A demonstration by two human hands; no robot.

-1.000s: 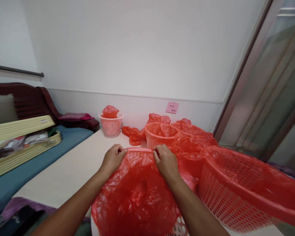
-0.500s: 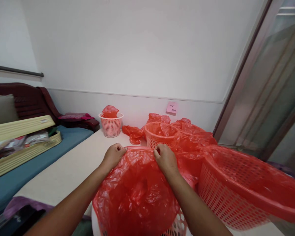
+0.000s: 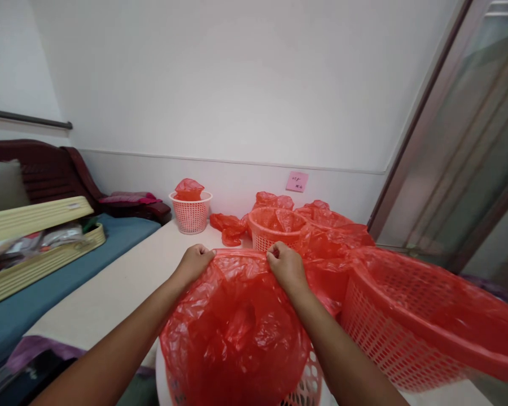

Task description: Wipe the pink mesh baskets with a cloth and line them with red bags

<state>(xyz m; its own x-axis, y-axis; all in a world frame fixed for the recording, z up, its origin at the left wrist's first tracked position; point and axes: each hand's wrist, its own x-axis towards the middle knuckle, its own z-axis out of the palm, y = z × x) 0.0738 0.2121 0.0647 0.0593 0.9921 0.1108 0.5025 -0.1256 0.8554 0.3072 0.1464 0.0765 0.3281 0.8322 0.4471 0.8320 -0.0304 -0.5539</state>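
A thin red plastic bag (image 3: 237,327) lies spread open inside a white lattice basket (image 3: 309,383) at the bottom middle of the head view. My left hand (image 3: 193,263) is closed on the bag's far edge, and my right hand (image 3: 285,266) pinches the same edge a little to the right. Both hands hold that edge at the basket's far rim. The bag's crumpled body fills the basket and hides most of it.
A large pink lattice basket (image 3: 406,338) lined in red stands at the right. Behind are a smaller lined basket (image 3: 271,232), a white basket (image 3: 191,214) with a red bag in it, and loose red bags (image 3: 228,226). A yellow open case (image 3: 38,237) lies on a blue mattress (image 3: 68,270) at left.
Both hands have kept their grip on the bag's far edge and shifted slightly away from me. The bag sits a bit more spread over the basket.
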